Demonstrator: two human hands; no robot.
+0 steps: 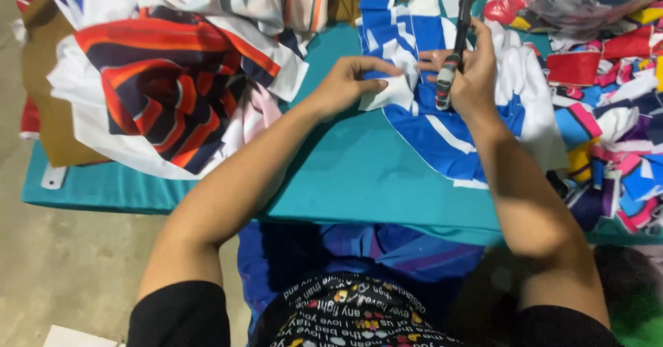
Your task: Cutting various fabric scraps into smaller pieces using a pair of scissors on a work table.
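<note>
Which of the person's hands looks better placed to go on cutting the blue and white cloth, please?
Probably the right hand: it already grips the scissors over the blue and white cloth, while the left hand's fingers only pinch a white flap.

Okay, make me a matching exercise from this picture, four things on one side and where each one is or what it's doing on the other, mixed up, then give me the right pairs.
Things:
1. left hand
2. right hand
3. red and navy striped cloth
4. pile of small colourful scraps

Places or states:
A. heaped at the right edge of the teal table
B. gripping long scissors with a taped handle
C. pinching a white part of the blue and white cloth
D. bunched up on the left side of the table

Pairs: 1-C, 2-B, 3-D, 4-A
</note>
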